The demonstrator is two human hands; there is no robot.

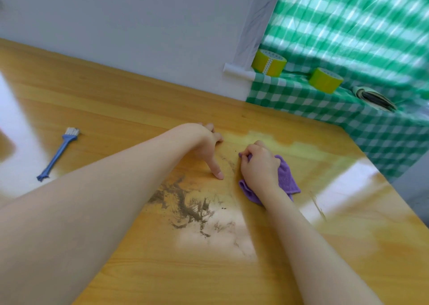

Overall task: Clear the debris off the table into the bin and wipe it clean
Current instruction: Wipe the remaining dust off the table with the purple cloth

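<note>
Brown dirt smears (185, 207) streak the middle of the glossy wooden table (116, 109). My right hand (260, 165) grips a bunched purple cloth (284, 177) and presses it on the tabletop just right of the smears. My left hand (206, 146) rests on the table beside it, fingers spread and thumb pointing toward me, holding nothing. No bin is in view.
A blue brush (59, 152) with white bristles lies at the left. A green checked cloth (336, 109) covers a surface at the back right, bearing two rolls of yellow-green tape (269, 63) (325, 80) and a dark roll (373, 100). A white wall runs behind.
</note>
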